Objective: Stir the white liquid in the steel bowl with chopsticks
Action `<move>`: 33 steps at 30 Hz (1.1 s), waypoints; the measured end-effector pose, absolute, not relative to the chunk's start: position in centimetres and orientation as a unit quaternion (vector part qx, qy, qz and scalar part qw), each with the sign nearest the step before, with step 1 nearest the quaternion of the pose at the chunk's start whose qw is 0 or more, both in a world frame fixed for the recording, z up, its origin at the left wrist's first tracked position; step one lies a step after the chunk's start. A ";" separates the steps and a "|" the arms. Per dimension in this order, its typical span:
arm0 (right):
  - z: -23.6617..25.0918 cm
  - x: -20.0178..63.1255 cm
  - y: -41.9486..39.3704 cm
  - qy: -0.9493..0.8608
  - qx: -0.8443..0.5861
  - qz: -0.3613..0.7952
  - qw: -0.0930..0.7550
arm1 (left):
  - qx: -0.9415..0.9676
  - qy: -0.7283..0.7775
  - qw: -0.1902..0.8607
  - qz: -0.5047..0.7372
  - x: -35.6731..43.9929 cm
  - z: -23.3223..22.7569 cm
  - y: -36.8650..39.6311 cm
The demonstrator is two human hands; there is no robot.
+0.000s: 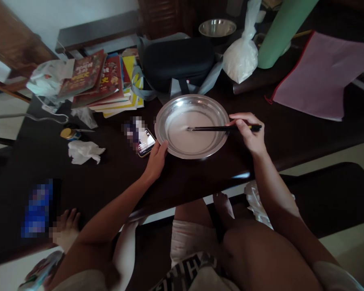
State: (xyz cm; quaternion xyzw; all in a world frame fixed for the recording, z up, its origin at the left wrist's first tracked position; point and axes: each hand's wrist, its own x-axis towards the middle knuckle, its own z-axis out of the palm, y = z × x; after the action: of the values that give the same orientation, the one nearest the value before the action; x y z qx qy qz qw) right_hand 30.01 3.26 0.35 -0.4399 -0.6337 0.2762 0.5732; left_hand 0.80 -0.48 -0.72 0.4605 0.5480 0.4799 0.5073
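One dark tabletop (115,171) before me; one metal basin (197,154) on it, rim held in the left grip (157,159); whitish contents (185,139), liable to splash the adjacent smartphone (147,142) should the black chopsticks (212,129), clasped in the right grip (252,131), jerk.

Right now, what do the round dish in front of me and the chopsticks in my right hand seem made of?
The dish looks like polished metal, probably stainless steel: it's silvery with bright highlights. The chopsticks look dark and smooth, with yellowish marks near the held end; lacquered wood or plastic, I can't tell.
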 end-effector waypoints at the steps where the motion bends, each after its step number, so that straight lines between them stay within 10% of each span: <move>1: 0.4 30.0 3.3 -0.623 -0.443 0.268 0.587 | 0.461 0.548 0.507 0.479 0.8 -0.7 -0.5; 33: 0.3 30.1 3.4 -0.608 -0.432 0.259 0.614 | 0.441 0.539 0.527 0.487 0.6 -1.1 -0.3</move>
State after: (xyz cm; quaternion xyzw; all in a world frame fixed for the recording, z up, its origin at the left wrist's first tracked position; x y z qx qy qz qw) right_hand 30.10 3.39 0.32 -0.4319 -0.6084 0.2588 0.6135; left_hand 0.63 -0.33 -1.08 0.4413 0.5387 0.4869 0.5272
